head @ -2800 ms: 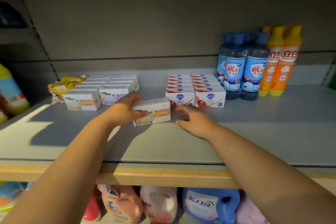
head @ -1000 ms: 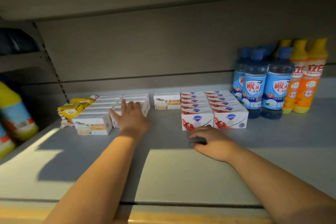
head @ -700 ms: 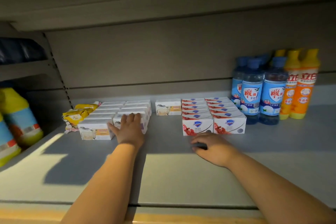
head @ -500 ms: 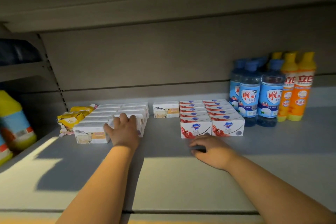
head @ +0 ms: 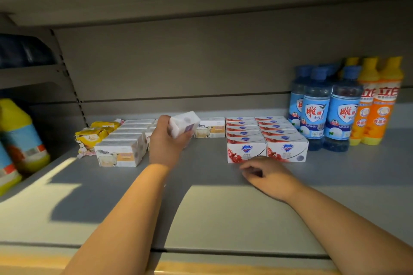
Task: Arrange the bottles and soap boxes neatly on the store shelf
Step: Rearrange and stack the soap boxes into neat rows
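Soap box [head: 184, 126], white with a purple mark, is off the shelf [head: 223, 207], tilted, with one end pointing up and to the right. The left hand [head: 166, 143] grips it, fingers and thumb wrapped round its lower end, above the gap between the two groups of boxes.

Just left of that hand is a row of sheep boxes [head: 121, 152], white with an orange patch, running from front to back. A second row beside it is mostly hidden behind the hand. Behind the lifted box, near the back panel, a lone box [head: 210, 129] of the same sheep print lies flat, facing forward, close beside the red boxes [head: 266, 138]. These are in two tight rows, side by side, with the front pair showing red fruit and a blue shield.

The right hand [head: 266, 174] rests on the shelf just in front of the red boxes. Its fingers are loosely curled under and hold nothing that can be seen. The hands are well apart.

Right of the red boxes, blue bottles [head: 317, 109] stand upright in a cluster, touching one another. Orange bottles [head: 377, 105] with yellow caps stand just beside them, at the far right.

At the left end of the sheep boxes, yellow packets [head: 93, 136] lie in a loose pile. Further left, on the next bay, stands a jug [head: 20, 136] with a yellow top and a blue label.
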Demonstrator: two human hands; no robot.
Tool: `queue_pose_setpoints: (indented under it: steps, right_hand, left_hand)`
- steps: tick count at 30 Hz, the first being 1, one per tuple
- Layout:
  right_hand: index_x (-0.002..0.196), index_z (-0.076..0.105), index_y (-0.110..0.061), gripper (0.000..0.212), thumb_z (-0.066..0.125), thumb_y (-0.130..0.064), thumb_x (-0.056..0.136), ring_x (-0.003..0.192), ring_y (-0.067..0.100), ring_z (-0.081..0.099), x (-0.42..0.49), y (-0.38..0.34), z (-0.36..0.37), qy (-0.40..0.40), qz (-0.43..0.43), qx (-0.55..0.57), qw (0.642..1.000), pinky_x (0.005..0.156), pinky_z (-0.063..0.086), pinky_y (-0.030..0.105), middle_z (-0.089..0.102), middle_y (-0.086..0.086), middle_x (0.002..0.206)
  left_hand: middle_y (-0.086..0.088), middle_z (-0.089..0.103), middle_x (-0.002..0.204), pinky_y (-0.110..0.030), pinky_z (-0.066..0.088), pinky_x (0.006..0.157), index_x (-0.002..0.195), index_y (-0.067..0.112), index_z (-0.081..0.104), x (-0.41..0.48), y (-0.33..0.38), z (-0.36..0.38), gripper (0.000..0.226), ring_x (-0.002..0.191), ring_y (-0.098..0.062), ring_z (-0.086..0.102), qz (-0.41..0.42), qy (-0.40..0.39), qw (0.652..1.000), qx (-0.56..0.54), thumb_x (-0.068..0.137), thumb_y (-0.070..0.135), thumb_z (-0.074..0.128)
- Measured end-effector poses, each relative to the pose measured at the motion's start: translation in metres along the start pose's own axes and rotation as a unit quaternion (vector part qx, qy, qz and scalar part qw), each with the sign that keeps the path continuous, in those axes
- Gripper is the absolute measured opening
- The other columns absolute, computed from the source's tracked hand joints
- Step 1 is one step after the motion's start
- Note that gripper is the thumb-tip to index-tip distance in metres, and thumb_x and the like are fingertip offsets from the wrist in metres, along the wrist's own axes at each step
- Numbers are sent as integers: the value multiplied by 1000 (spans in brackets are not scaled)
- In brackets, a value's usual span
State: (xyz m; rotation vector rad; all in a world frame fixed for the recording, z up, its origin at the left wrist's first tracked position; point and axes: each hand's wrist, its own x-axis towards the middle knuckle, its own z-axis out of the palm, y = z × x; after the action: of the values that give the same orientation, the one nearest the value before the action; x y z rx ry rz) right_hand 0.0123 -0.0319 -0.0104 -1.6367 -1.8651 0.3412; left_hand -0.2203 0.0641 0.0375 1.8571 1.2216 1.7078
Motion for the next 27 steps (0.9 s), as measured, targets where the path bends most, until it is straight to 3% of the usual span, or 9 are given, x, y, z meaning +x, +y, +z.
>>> queue_pose_setpoints:
  steps: [4, 9, 11, 13, 15, 17, 21, 23, 27]
  right_hand:
    - [112, 56, -43, 38, 71, -25, 81, 97, -2, 57, -1, -5, 2, 39, -12, 108, 993, 82, 44, 10, 61, -15, 105]
    - [118, 37, -57, 77, 83, -22, 68, 97, 1, 61, -1, -16, 1, 127, -25, 302, 944, 82, 50, 18, 59, -9, 116]
    - [127, 26, -60, 97, 87, -25, 60, 107, 7, 59, -3, -18, 2, 146, -47, 307, 939, 89, 51, 27, 53, -10, 128]
    - [136, 18, -51, 109, 88, -25, 57, 122, 12, 49, -4, -17, 1, 197, -70, 253, 945, 96, 48, 31, 39, -12, 139]
    - [135, 24, -43, 103, 88, -17, 59, 132, 15, 37, -3, -13, -2, 274, -131, 175, 937, 99, 44, 27, 27, -14, 138]
    - [129, 41, -36, 83, 85, -9, 64, 129, 8, 34, -3, -9, -5, 313, -194, 110, 923, 100, 39, 18, 31, -3, 134]
    - [115, 62, -10, 57, 83, -10, 62, 120, 3, 37, -4, -8, -16, 333, -187, 83, 921, 101, 27, 5, 42, 7, 122]
    - [114, 60, -14, 55, 79, -12, 62, 121, 4, 37, -6, -7, -23, 350, -185, 97, 913, 102, 26, 6, 41, 5, 122]
    - [114, 56, -22, 62, 79, 4, 62, 122, 1, 34, -8, -3, -35, 366, -232, 47, 900, 103, 28, 8, 38, 4, 125]
  left_hand:
    - [2, 68, 83, -31, 53, 70, 86, 22, 51, -8, 31, 16, 30, 76, -15, 66, -116, -34, 967, -226, 76, 12, 77]
    - [-17, 67, 103, -45, 53, 83, 106, 6, 56, -24, 68, 49, 24, 92, -30, 66, -289, -96, 838, -453, 85, 13, 66]
    - [-20, 67, 105, -46, 53, 87, 102, 3, 59, -30, 81, 61, 19, 96, -32, 66, -346, -102, 782, -508, 88, 14, 63]
    - [-20, 69, 104, -44, 55, 82, 101, 1, 61, -36, 88, 74, 20, 92, -30, 68, -381, -95, 753, -528, 89, 16, 62]
    - [-23, 65, 115, -47, 52, 87, 117, -2, 57, -45, 89, 86, 33, 103, -34, 65, -384, -86, 757, -521, 90, 18, 61]
    - [-25, 61, 122, -47, 50, 90, 126, 1, 49, -51, 83, 94, 40, 108, -36, 61, -367, -83, 774, -509, 91, 18, 59]
    - [-15, 66, 109, -34, 56, 72, 117, 8, 54, -50, 72, 86, 38, 94, -28, 65, -286, -153, 827, -459, 86, 28, 61]
    - [-7, 68, 108, -28, 56, 73, 115, 16, 60, -48, 66, 81, 32, 100, -23, 64, -240, -183, 855, -423, 84, 27, 61]
    - [0, 70, 109, -25, 54, 76, 120, 28, 58, -47, 69, 76, 45, 102, -16, 66, -172, -239, 853, -430, 77, 24, 71]
